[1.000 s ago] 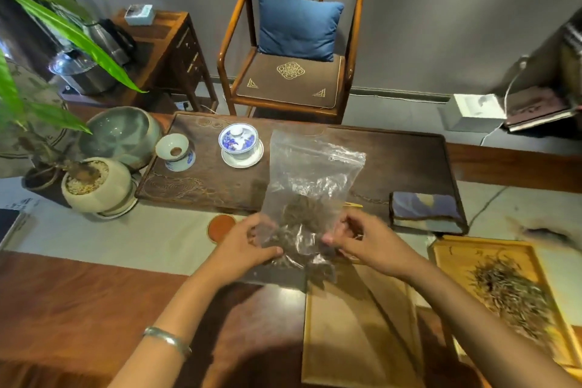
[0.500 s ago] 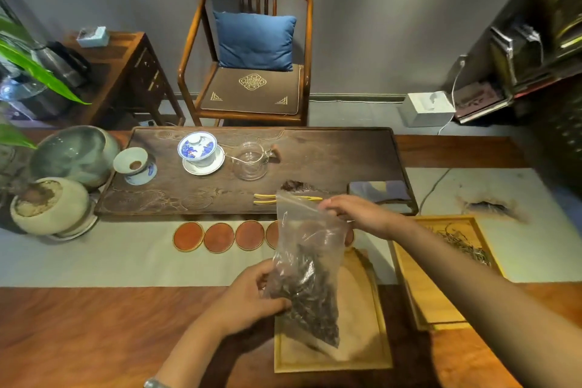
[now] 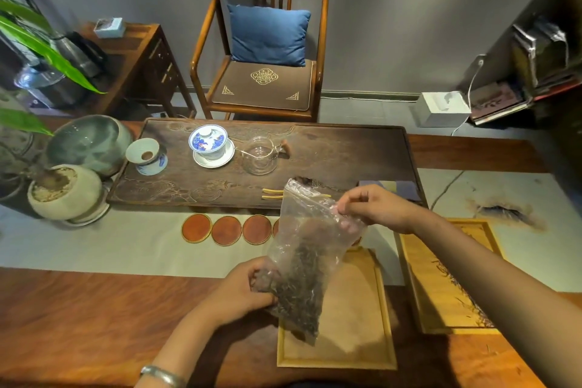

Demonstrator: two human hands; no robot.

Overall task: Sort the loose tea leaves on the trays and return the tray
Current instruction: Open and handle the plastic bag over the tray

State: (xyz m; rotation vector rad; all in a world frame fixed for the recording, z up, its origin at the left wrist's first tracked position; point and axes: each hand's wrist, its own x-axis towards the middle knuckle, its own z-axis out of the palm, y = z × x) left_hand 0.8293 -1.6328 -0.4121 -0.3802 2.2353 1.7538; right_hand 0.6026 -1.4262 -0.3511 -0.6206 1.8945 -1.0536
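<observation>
Risk: plastic bag (image 3: 310,257) held tilted over near tray (image 3: 382,318); if mouth opens or left grip slips, leaves spill on wooden table (image 3: 94,318), not tray.

Left hand (image 3: 242,290) fingers curled around lower bag, on leaves. Right hand (image 3: 374,206) pinches top edge, thumb and fingers closed.

Bag clear, crinkled; dark tea leaves (image 3: 299,290) settled in lower half. 2nd tray (image 3: 422,268) at right carries loose leaves.

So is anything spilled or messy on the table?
A few loose tea leaves lie on the bare wooden table, outside the right tray. The dark smudge on the runner may be a stain or painted; I cannot tell.
</observation>
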